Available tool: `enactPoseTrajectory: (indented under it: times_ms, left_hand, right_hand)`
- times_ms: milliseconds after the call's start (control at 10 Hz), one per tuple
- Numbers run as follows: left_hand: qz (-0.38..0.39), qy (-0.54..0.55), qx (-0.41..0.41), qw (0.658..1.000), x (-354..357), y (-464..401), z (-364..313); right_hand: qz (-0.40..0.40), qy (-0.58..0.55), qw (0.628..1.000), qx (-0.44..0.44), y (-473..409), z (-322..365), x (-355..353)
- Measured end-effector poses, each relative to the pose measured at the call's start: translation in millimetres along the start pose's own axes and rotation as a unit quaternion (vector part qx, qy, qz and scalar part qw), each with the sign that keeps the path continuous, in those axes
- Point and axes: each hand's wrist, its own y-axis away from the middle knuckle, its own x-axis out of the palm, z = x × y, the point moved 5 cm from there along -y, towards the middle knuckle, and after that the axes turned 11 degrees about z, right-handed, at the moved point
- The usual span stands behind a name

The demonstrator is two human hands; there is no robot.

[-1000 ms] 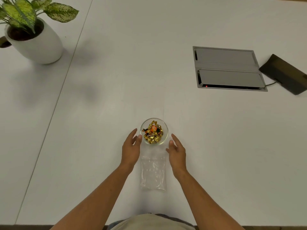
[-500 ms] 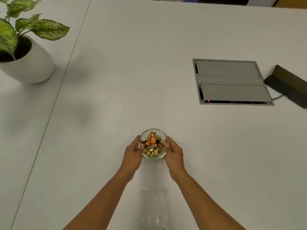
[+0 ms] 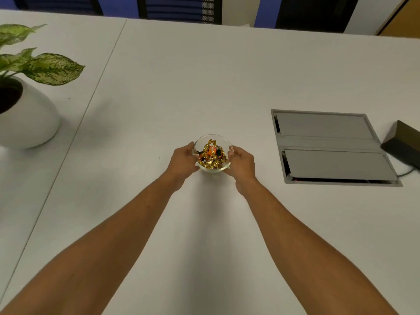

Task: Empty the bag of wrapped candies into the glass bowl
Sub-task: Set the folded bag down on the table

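Observation:
A small glass bowl (image 3: 212,138) sits in the middle of the white table, filled with gold-wrapped candies (image 3: 211,159) and an orange one. My left hand (image 3: 183,159) grips the bowl's left side and my right hand (image 3: 241,163) grips its right side, both arms stretched forward. The clear plastic bag is out of view.
A potted plant in a white pot (image 3: 27,119) stands at the far left. A grey cable hatch (image 3: 329,146) is set into the table on the right, with a dark box (image 3: 404,144) and its cable beside it. Chairs stand beyond the far table edge.
Both hands closed on the bowl and carried it forward, away from my body. The empty bag, which lay near me, has dropped out of the frame.

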Motion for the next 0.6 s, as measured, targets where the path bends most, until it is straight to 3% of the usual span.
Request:
enactPoseTrajectory:
  times_ms: [300,600]
  left_hand:
    - [-0.011,-0.019,-0.005,1.000,-11.5,-81.3,-22.5]
    - [-0.033,-0.021,0.005,0.999,-19.7,-92.5,-18.2]
  right_hand:
    - [-0.015,0.015,1.000,0.008,-86.4,17.7,5.4]
    - [0.007,0.046,0.999,-0.011,-92.2,23.4,12.2]
